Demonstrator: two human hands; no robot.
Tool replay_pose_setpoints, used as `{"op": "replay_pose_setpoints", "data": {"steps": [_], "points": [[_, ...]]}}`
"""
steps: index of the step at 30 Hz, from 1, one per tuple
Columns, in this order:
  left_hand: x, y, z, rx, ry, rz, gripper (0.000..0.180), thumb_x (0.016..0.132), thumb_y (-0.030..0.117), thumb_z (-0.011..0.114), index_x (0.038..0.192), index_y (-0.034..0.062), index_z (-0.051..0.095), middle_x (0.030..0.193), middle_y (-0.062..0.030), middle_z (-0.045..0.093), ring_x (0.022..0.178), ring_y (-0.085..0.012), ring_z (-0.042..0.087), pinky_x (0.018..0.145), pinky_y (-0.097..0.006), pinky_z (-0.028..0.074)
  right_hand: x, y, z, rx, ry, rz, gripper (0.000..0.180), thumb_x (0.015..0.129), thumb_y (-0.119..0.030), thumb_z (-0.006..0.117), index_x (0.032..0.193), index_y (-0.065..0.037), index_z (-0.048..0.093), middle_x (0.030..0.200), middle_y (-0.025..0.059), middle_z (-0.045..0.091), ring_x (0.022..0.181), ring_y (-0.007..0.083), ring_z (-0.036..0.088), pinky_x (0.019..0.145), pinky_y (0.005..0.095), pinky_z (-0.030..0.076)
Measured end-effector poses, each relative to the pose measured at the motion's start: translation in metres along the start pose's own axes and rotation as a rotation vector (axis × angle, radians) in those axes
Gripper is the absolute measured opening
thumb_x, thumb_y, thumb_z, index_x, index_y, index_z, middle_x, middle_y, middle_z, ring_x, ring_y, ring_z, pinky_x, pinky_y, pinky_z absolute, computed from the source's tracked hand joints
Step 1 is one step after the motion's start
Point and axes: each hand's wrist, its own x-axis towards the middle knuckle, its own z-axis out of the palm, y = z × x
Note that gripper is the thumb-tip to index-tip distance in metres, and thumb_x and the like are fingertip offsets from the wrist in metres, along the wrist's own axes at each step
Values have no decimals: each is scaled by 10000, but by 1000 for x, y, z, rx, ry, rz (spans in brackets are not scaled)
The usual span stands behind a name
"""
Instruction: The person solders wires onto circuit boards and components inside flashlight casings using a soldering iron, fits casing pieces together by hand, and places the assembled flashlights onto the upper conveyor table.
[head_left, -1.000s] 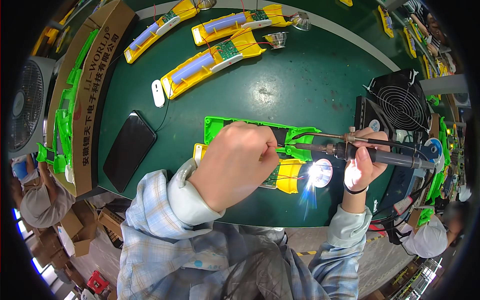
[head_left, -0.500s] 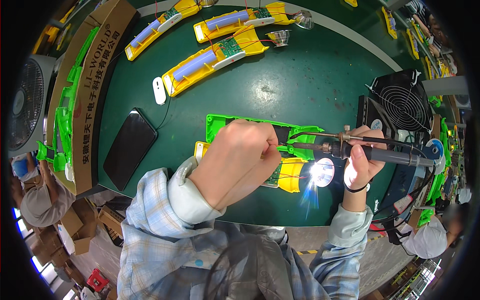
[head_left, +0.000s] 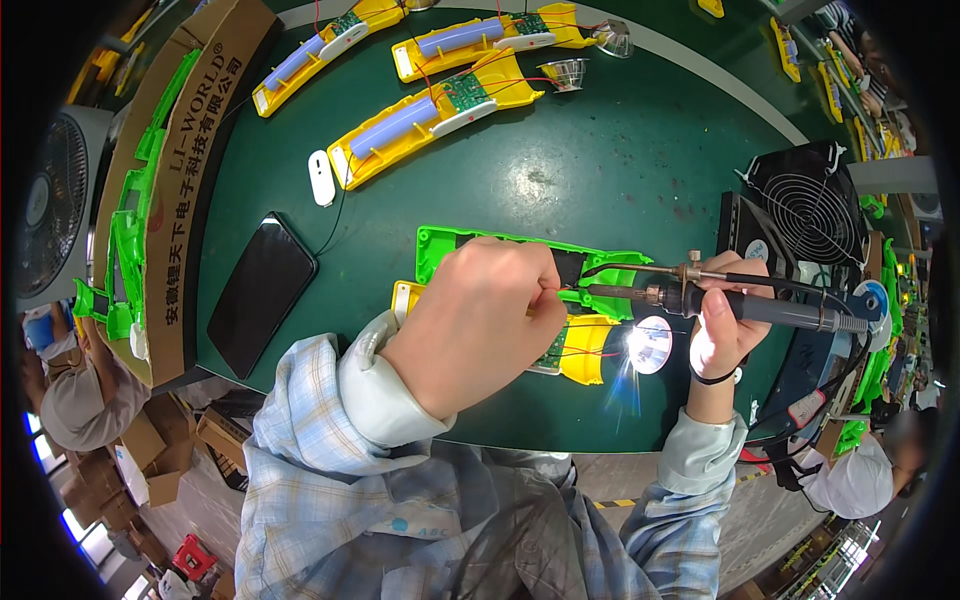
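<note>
My right hand (head_left: 728, 318) is closed around a soldering iron (head_left: 775, 308) with a thin metal guide tube (head_left: 640, 268) fixed above its barrel. The iron's tip points left, close to the fingertips of my left hand (head_left: 485, 315). Those fingers are pinched together; what lies between them is too small to make out. Under the pinch is a green plastic shell half (head_left: 435, 248) with a black part inside. Nearer me lies a yellow flashlight half (head_left: 585, 365), partly hidden by my left hand. Thin wires run from its circuit board to a brightly lit reflector (head_left: 652, 345).
Several opened yellow flashlight halves (head_left: 400, 130) with batteries lie at the back. A black phone (head_left: 262, 298) and a cardboard box (head_left: 190, 200) holding green shells are at left. At right stand a black fan (head_left: 805, 205) and a solder spool (head_left: 870, 298).
The whole view has shifted very slightly. Both hands and the soldering iron hold nearly the same pose over the green shell half.
</note>
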Motion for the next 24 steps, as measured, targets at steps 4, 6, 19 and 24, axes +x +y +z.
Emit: {"op": "replay_pose_setpoints", "data": {"steps": [4,6,19,24], "points": [[0,0,-1,7,-1,2,40,601,27,548,637,17,536,572,-82,541,546,-229,531,521,-298,415,1,-2,-3,-3,-57,64,132,682,-22,573,745,21,465,708,74,463,591,118,438,464,204,349],[0,3,-1,-17,17,-3,34,586,12,543,610,7,519,557,-110,525,549,-256,523,523,-319,420,0,1,-4,-29,-72,-1,140,682,-22,575,759,24,469,718,75,463,599,120,442,475,209,357],[-1,1,-2,-14,-10,-27,40,607,34,549,643,20,538,580,-78,544,563,-229,534,529,-299,417,0,-2,-1,-1,-9,34,146,686,-48,583,737,26,468,697,74,472,588,114,438,480,205,354],[0,4,-2,-28,11,-12,35,593,15,542,619,9,520,564,-109,527,560,-256,525,532,-320,419,2,2,-3,-24,9,-29,137,687,-44,566,723,33,458,655,85,473,551,96,415,434,179,319]]}}
